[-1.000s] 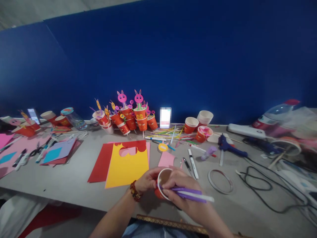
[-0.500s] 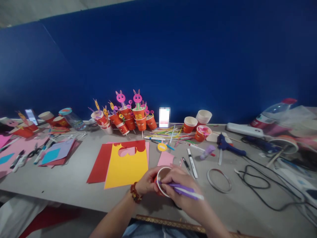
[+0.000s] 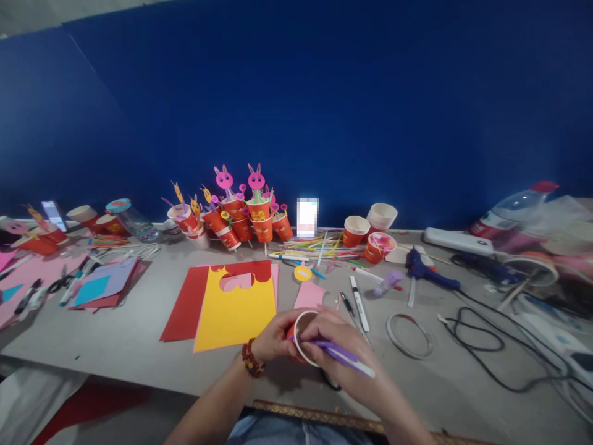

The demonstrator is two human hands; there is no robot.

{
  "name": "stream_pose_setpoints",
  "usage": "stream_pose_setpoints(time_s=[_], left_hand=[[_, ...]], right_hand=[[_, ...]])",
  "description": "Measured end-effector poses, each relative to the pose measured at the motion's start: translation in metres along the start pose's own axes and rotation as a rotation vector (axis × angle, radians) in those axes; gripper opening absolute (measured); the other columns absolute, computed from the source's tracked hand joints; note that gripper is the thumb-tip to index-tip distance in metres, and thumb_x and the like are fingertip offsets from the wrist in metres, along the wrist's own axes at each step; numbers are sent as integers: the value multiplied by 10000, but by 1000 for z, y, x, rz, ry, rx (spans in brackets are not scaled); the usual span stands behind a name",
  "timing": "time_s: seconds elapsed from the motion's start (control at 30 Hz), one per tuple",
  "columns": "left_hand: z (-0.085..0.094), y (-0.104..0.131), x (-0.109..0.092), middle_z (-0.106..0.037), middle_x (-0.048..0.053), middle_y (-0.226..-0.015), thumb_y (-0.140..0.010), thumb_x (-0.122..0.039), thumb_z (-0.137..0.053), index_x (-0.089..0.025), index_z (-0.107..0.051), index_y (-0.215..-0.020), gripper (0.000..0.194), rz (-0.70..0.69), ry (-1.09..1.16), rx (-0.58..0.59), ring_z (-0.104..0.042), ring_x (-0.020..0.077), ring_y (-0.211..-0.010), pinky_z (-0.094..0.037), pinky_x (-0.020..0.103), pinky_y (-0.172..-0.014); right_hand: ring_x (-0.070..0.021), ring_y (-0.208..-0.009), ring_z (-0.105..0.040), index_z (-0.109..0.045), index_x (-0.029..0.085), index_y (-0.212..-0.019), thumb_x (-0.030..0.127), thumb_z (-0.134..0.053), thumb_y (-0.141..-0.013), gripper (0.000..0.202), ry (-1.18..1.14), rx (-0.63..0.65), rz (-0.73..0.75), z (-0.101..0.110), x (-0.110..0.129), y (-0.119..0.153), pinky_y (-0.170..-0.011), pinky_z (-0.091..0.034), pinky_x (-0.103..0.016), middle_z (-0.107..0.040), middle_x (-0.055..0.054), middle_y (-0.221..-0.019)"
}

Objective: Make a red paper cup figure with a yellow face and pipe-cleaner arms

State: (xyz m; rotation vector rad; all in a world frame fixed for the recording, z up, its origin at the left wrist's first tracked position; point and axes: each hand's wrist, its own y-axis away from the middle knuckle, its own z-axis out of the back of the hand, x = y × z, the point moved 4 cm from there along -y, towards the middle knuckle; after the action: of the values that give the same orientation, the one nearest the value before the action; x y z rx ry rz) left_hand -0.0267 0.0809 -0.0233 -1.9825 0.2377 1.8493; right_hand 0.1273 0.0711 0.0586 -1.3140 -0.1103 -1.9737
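Tilted with its mouth toward the right, a red paper cup (image 3: 301, 329) with a white rim is in my left hand (image 3: 274, 339), whose fingers wrap round its outer side. My right hand (image 3: 340, 346) is closed, with its fingertips inside the cup's mouth. It grips slender purple and white sticks (image 3: 347, 358), whose far ends stick out to the right past the hand. Their inner ends are mostly hidden by my fingers and the cup. Beyond the cup lies a piece of pink paper (image 3: 309, 295).
Yellow paper (image 3: 236, 315) and red paper (image 3: 183, 309) lie left of my hands. Decorated cups (image 3: 259, 213) stand at the back, beside scattered coloured sticks (image 3: 301, 250). To the right are a marker (image 3: 359, 304), a tape ring (image 3: 389, 334), a blue glue gun (image 3: 428, 275) and its looped cable (image 3: 477, 349).
The outer ends of the purple and white sticks have shifted slightly and sit closer together. Both hands keep their hold, near the same spot.
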Motion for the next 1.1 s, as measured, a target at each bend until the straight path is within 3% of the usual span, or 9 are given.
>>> stream_pose_setpoints(time_s=[0.13, 0.3, 0.53, 0.67, 0.83, 1.0, 1.1], left_hand=[[-1, -1, -1, -694, 172, -1257, -568, -812, -713, -162, -668, -1276, 962, -43, -6, 5, -621, 384, -1179, -449, 479, -1042], [-4, -4, -3, -676, 160, -1301, -606, -772, -727, -185, -650, -1310, 920, -90, 6, 36, -594, 384, -1232, -419, 495, -1080], [-5, -1, 2, -661, 172, -1315, -666, -806, -648, -173, -620, -1341, 925, -83, 54, 45, -592, 380, -1228, -429, 504, -1061], [-6, 0, 3, -670, 171, -1294, -688, -784, -657, -175, -636, -1323, 880, -81, 84, 58, -605, 374, -1205, -440, 501, -1045], [-11, 0, 1, -677, 160, -1276, -703, -774, -653, -182, -626, -1333, 864, -87, 117, 64, -610, 361, -1196, -438, 502, -1048], [-11, 3, 3, -636, 158, -1344, -808, -743, -568, -196, -612, -1344, 767, -104, 148, 28, -589, 356, -1236, -437, 494, -1058], [-11, 3, 5, -639, 154, -1341, -850, -721, -526, -192, -612, -1342, 728, -104, 140, 15, -588, 354, -1235, -437, 487, -1062]], right_hand=[[-181, -939, -632, -652, 253, -911, 205, -616, -942, 68, -5, -18, 20, 0, 0, -1, -1066, -356, -377, -705, 5, -945], [-190, -954, -624, -650, 249, -919, 206, -586, -955, 85, 22, -24, 23, -1, 5, -4, -972, -406, -351, -695, -13, -981], [-188, -952, -635, -659, 259, -960, 219, -624, -934, 60, 3, 35, 5, 6, 4, -4, -903, -453, -319, -710, -10, -988], [-184, -859, -660, -675, 257, -897, 228, -641, -918, 49, 19, -51, 30, 10, 4, -4, -1038, -395, -403, -728, 4, -875], [-176, -844, -681, -673, 256, -831, 186, -651, -894, 97, 23, -39, 33, 5, 6, -7, -1133, -302, -457, -742, 18, -851], [-238, -1018, -652, -649, 263, -1053, 207, -671, -868, 194, 102, -48, 11, 13, 9, -4, -1015, -422, -420, -739, -38, -1046], [-231, -892, -653, -659, 245, -907, 226, -641, -893, 30, 129, -89, -24, 17, 8, -4, -909, -467, -395, -723, -38, -911]])
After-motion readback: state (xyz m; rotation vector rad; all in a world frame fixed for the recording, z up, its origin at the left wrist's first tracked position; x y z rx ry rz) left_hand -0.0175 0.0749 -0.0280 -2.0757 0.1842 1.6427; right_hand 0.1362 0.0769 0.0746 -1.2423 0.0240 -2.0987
